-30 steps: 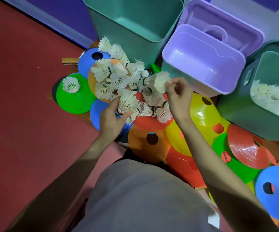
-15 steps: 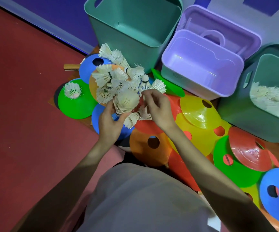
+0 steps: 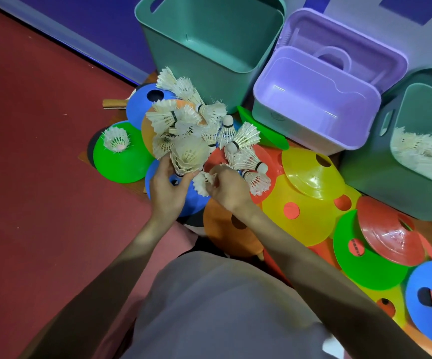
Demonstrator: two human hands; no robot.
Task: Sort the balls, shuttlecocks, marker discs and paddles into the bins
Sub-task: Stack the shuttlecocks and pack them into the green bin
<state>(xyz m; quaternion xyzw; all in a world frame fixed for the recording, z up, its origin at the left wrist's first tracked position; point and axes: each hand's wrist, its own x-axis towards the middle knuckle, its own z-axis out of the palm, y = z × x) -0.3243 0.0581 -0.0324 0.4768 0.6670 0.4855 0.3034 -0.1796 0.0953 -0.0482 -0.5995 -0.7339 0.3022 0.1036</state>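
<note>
We are gripping a stacked shuttlecock bundle (image 3: 189, 156) in our left hand (image 3: 167, 189) while our right hand (image 3: 229, 189) is pinching a loose shuttlecock (image 3: 202, 183), lying at three o'clock from the bundle.

Not much to go on here tbh. Both arms are bare all the way down, no sleeves in view, nothing on the wrists, no rings on the left hand (image 3: 167, 189) or right hand (image 3: 229, 190). Lower down there's plain grey fabric (image 3: 222, 307), smooth, no print or logo.
</note>
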